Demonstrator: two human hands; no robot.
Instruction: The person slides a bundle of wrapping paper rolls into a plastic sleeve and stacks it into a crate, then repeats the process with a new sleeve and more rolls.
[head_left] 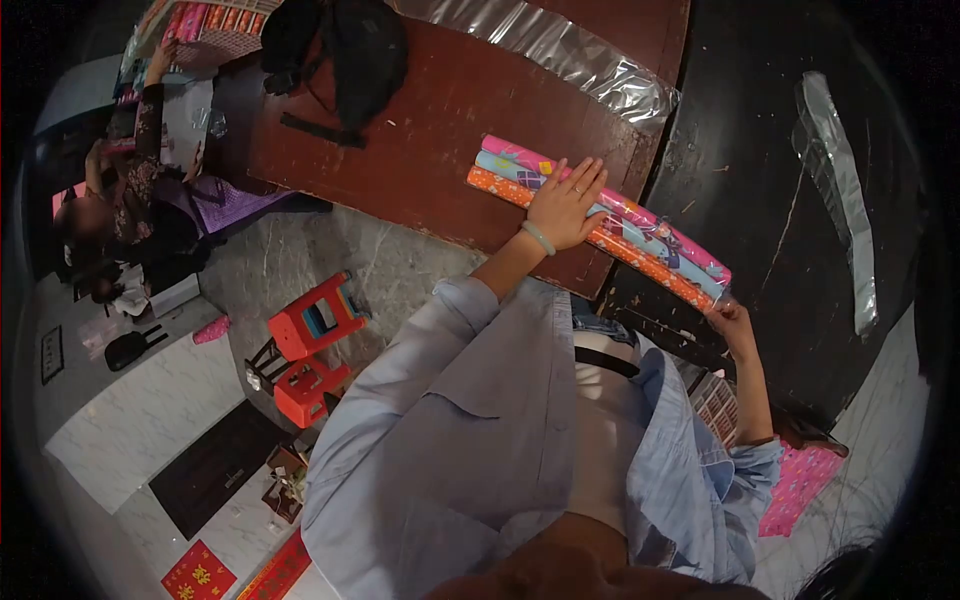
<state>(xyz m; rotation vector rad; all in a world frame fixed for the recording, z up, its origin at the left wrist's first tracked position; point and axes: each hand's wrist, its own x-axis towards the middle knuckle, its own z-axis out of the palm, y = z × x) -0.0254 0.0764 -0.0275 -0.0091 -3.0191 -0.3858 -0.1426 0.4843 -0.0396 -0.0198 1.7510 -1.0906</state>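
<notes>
Three long rolls of patterned wrapping paper, pink, light blue and orange, lie side by side in clear plastic across the red-brown table and the black table. My left hand rests flat on the rolls near their middle-left, fingers spread. At the right end of the rolls, my right hand has its fingers closed on the clear plastic at the roll ends. A clear plastic sleeve lies on the black table to the right, and more clear plastic stretches along the far side of the red-brown table.
A black bag and a black strap lie on the red-brown table. Red stools stand on the floor at the left. Another person is at the upper left by a basket of rolls.
</notes>
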